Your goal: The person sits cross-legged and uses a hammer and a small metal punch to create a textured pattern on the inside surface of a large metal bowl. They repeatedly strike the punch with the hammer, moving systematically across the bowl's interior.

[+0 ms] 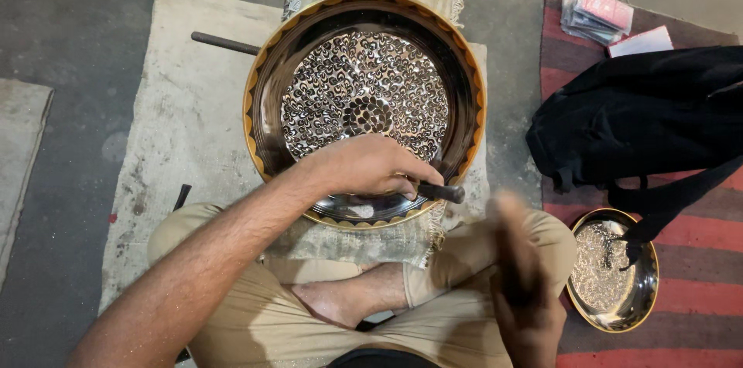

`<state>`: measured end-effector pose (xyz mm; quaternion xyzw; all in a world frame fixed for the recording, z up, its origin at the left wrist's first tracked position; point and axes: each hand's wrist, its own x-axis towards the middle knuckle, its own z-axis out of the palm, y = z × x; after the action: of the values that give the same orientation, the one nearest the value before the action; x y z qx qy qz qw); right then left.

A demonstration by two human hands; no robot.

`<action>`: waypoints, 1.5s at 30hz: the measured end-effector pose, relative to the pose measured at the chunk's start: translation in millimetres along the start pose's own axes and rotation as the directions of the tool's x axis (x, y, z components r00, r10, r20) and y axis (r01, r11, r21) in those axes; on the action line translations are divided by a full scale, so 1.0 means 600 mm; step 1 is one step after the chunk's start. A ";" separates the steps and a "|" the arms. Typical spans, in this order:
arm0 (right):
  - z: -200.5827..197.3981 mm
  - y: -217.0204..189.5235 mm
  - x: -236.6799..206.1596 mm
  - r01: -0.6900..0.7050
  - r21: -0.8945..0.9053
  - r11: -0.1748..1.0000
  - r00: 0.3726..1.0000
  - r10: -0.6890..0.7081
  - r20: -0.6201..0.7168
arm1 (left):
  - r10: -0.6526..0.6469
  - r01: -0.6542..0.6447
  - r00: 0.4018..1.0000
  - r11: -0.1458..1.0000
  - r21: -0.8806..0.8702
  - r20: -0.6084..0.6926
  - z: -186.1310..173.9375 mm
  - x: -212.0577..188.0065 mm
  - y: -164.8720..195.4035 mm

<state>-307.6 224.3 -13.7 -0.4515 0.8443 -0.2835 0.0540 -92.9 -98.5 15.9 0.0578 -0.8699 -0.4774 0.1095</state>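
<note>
Here, left hand (pixel 371 167) grip clenched on dark tool (pixel 443 191) over engraved bowl (pixel 364 97), right hand (pixel 520 275) blurred, grip unclear.

Light falls from overhead, fairly bright and even, and it throws only soft shadows on the floor. It sparkles hard off the engraved centre of the big metal bowl (pixel 364 97) and glints in the small bowl (pixel 611 271). Most of the view is sharp, but the right hand (pixel 522 275) is smeared by motion blur.
</note>
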 end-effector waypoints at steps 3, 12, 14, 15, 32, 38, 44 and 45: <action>-0.011 -0.002 0.000 0.004 0.243 0.970 1.000 -0.002 -0.008 | -0.015 0.015 1.000 1.000 0.019 0.007 -0.002 0.000 0.004; -0.031 -0.003 -0.004 -0.008 0.251 0.968 0.999 0.000 0.035 | 0.048 -0.048 0.999 0.997 -0.052 0.005 -0.017 0.011 0.001; -0.026 0.002 -0.005 -0.031 0.212 0.977 0.999 0.023 0.041 | 0.096 -0.096 0.995 0.993 -0.074 -0.004 -0.017 0.011 0.000; -0.024 0.004 -0.005 -0.030 0.208 0.978 0.999 0.021 0.046 | 0.096 -0.096 0.995 0.993 -0.076 0.005 -0.016 0.012 0.000; 0.013 -0.037 0.004 -0.086 -0.308 0.947 0.996 0.091 0.002 | 0.079 -0.077 0.996 0.996 -0.049 0.043 -0.013 0.017 0.000; 0.007 -0.048 0.004 -0.250 -0.305 0.919 0.961 0.273 0.036 | -0.095 0.093 0.989 0.995 0.019 0.112 -0.008 0.022 0.006; 0.003 -0.059 0.008 -0.108 -0.105 0.989 0.994 0.106 -0.020 | -0.025 0.028 0.997 0.999 -0.029 0.077 -0.006 0.020 -0.002; 0.001 -0.056 0.007 -0.095 -0.056 0.994 0.995 0.094 -0.024 | -0.005 0.006 0.998 1.000 -0.022 0.070 -0.007 0.020 -0.004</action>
<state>-285.6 206.2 4.1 -0.4093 0.8731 -0.2610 0.0456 -103.3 -105.5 17.7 0.0422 -0.8677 -0.4890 0.0784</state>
